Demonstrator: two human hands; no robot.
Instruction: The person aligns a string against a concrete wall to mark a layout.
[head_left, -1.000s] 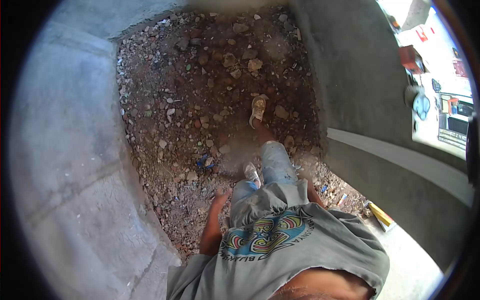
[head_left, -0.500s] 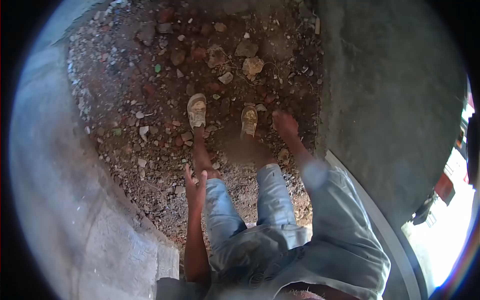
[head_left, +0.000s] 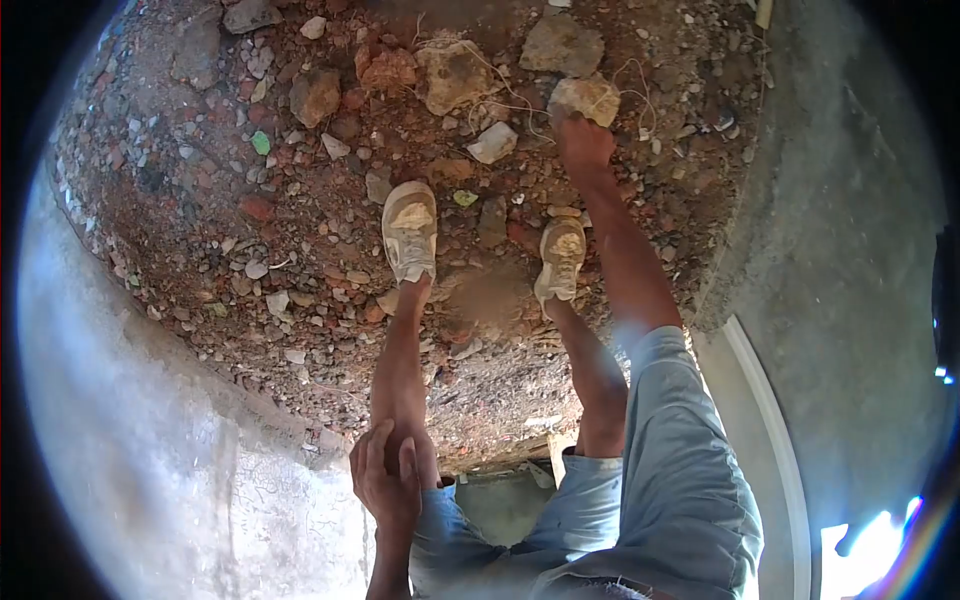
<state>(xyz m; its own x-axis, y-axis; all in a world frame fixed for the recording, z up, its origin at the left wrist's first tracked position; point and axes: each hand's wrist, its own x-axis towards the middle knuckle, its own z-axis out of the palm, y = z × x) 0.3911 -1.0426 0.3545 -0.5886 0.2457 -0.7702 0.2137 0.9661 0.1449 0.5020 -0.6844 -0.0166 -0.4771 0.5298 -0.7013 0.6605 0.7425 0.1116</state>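
Observation:
My right hand reaches down to a pale, rough stone on the ground. Its fingers are bent against the near edge of the stone, and the fingertips are partly hidden. The stone still lies among the rubble. My left hand is at my left knee, its fingers apart and holding nothing. Thin string lies loose around the stone. A flat grey stone sits just beyond it, and a smaller whitish stone is to its left.
Dusty shoes stand on uneven ground of soil, gravel and brick pieces. A larger tan stone and a brown stone lie farther left. A concrete wall runs along the right, and a pale concrete surface along the left.
My right hand has moved forward and down from beside the right shoe to the pale stone. My left hand has come to the knee. The view has shifted closer to the ground.

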